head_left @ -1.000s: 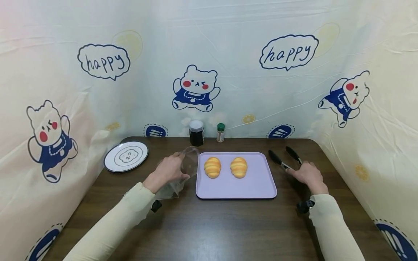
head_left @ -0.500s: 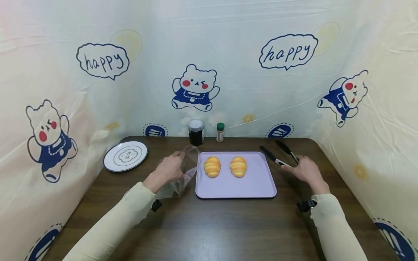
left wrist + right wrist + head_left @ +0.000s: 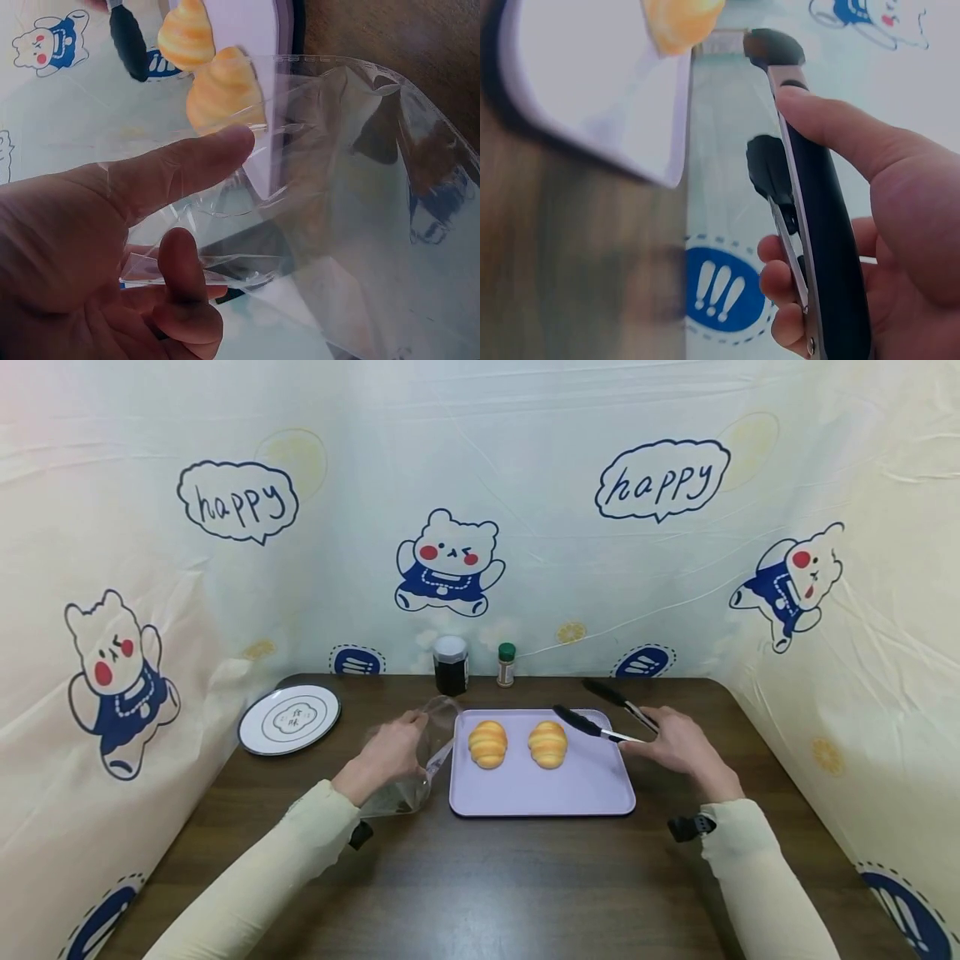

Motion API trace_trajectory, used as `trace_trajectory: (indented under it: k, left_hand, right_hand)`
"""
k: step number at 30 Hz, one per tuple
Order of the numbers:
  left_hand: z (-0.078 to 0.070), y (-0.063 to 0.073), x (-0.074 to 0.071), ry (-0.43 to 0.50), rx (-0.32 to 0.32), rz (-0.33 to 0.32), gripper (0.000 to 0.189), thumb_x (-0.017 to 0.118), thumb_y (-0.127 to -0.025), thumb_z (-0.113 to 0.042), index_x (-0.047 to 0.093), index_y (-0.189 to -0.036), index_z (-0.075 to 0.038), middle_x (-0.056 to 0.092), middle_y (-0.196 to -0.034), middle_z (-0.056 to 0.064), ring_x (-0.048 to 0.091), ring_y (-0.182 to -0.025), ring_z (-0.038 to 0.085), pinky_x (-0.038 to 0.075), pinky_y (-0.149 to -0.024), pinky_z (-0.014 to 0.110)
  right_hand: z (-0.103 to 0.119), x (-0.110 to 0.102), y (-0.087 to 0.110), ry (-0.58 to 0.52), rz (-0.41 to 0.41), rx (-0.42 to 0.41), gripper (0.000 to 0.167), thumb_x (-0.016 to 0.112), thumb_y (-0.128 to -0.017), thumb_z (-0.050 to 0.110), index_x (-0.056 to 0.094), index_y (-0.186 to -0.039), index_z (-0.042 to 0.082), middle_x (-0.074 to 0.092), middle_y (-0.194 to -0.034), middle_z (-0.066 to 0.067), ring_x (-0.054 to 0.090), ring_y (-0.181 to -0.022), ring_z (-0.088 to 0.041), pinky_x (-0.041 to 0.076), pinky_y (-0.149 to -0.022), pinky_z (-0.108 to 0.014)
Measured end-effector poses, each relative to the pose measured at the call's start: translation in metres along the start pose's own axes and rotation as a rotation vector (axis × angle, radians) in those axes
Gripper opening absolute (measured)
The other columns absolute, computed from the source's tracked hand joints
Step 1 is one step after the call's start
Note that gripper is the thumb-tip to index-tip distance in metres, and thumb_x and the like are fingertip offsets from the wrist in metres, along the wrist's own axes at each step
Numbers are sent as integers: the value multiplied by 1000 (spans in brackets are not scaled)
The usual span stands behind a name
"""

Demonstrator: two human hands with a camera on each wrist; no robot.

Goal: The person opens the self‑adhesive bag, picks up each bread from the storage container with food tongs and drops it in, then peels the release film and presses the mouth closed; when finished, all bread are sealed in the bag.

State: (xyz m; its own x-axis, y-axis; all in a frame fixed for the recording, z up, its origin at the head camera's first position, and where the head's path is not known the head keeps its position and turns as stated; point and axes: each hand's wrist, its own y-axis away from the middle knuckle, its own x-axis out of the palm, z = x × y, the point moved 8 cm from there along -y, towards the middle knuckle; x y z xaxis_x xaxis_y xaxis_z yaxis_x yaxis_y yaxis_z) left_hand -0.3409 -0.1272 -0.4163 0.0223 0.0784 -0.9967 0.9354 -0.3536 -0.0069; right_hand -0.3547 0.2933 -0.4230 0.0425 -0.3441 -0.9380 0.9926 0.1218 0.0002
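While tongs (image 3: 823,217) gape, 2 blk tips (image 3: 576,721) show.

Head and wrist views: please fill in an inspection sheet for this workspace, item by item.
Surface: brown wood-look table, with a sheen in front of the tray.
Job's things: two croissant-shaped rolls on the lilac tray; clear plastic bag by its left edge; tongs.
Clutter: dark jar and green-capped bottle at the back; round plate at left.
Grips: left grip holds the clear plastic bag; right grip holds the tongs, tips apart, one appearing over the tray, height unclear.
Cables: nothing seen.
Surroundings: curtain printed with bears and "happy"; a thin pale line crosses it, perhaps a crease.
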Motion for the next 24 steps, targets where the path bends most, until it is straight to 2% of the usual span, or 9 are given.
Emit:
trace_trajectory:
  k: [6,10,17,24]
  left_hand:
    - [-5,0,-5,-31,46,-52,96,95,-63,-30,50,-139,6,51,-143,28,62,-117,43,55,-95,54]
    - [-6,-2,-2,-23,48,-21,93,93,-66,-34,50,-139,4,51,-143,27,61,-120,43,53,-96,56]
    - [-6,-3,1,4,30,21,95,91,-69,-37,48,-142,4,49,-146,27,59,-123,42,52,-100,55]
    - [-6,-4,2,2,15,34,95,91,-70,-38,48,-143,3,48,-148,26,58,-125,41,51,-101,54]
  right_hand:
    - [30,2,-1,33,14,-75,90,77,-78,58,52,-142,1,58,-133,-26,58,-113,-41,49,-97,-60]
    - [49,8,-3,67,43,-127,92,77,-75,63,54,-142,3,60,-131,-22,60,-114,-38,50,-98,-58]
    - [82,14,-4,92,58,-232,82,79,-77,55,58,-139,5,64,-128,-19,62,-113,-36,51,-98,-55]
    - [104,23,-11,92,89,-280,79,81,-76,53,60,-138,7,64,-130,-18,62,-114,-35,52,-97,-55]
